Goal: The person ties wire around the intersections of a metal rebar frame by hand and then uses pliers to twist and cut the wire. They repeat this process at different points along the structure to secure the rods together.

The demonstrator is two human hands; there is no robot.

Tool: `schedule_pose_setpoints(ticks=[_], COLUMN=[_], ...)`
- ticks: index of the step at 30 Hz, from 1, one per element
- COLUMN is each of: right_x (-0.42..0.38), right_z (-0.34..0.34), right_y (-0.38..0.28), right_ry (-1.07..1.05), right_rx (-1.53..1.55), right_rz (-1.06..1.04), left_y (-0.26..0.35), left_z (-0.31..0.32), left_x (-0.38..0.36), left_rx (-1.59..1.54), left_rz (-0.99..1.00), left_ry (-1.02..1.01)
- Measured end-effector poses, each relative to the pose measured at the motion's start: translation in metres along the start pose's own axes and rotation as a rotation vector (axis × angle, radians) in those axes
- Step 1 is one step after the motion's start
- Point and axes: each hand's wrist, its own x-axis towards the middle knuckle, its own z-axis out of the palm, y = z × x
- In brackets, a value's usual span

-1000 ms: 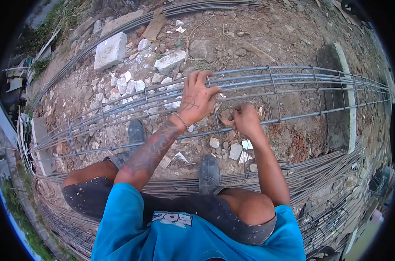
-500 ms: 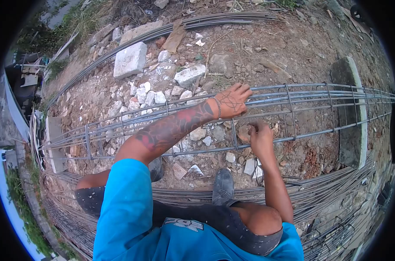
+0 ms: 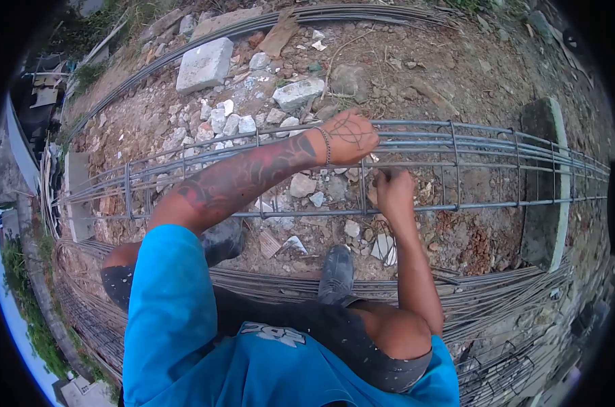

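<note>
A long rebar cage (image 3: 484,205) of steel bars and square stirrups spans the view from left to right. My left hand (image 3: 351,138), on the tattooed arm, is closed around the cage's upper bars near a stirrup. Lower and to the right, my right hand (image 3: 394,193) has its fingers bent together between the middle and lower bars, beside the same stirrup. What its fingertips hold, if anything, is too small to make out.
Concrete blocks stand under the cage at the right (image 3: 548,183) and left (image 3: 78,197). White rubble (image 3: 299,93) and a pale block (image 3: 204,65) lie beyond it. Loose rebar (image 3: 484,298) lies along the near side, by my boot (image 3: 336,275).
The view has shifted slightly. My left hand has gone from flatter, spread fingers to a tighter curl on the bars. My right hand has moved up and left, closer to the stirrup.
</note>
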Motion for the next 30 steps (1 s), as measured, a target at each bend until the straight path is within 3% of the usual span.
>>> schedule_pose_setpoints(ticks=[2, 6, 8, 18, 21, 23, 26, 30], right_x=[-0.006, -0.011, -0.009, -0.009, -0.009, -0.008, -0.001, -0.002], right_z=[-0.002, 0.005, 0.003, 0.015, 0.010, 0.009, 0.017, 0.016], right_y=[-0.009, -0.015, -0.027, -0.006, -0.020, -0.018, -0.009, -0.018], right_ry=[-0.043, -0.076, -0.216, -0.198, -0.153, -0.226, -0.181, -0.123], right_rx=[0.003, 0.009, -0.007, 0.247, 0.206, 0.205, 0.214, 0.072], right_rz=[0.063, -0.011, 0.046, -0.020, 0.020, 0.092, 0.071, -0.007], left_y=[-0.001, 0.007, 0.009, 0.042, 0.073, 0.089, 0.101, 0.107], left_z=[0.006, 0.000, -0.003, 0.001, 0.019, 0.043, 0.054, 0.062], left_x=[0.004, -0.005, -0.010, -0.035, -0.056, -0.065, -0.058, -0.053], left_rx=[-0.066, -0.183, -0.295, -0.299, -0.314, -0.316, -0.250, -0.227], left_rz=[0.028, -0.068, -0.220, -0.239, -0.361, -0.557, -0.587, -0.676], left_ry=[0.071, 0.176, 0.135, 0.259, 0.365, 0.429, 0.489, 0.408])
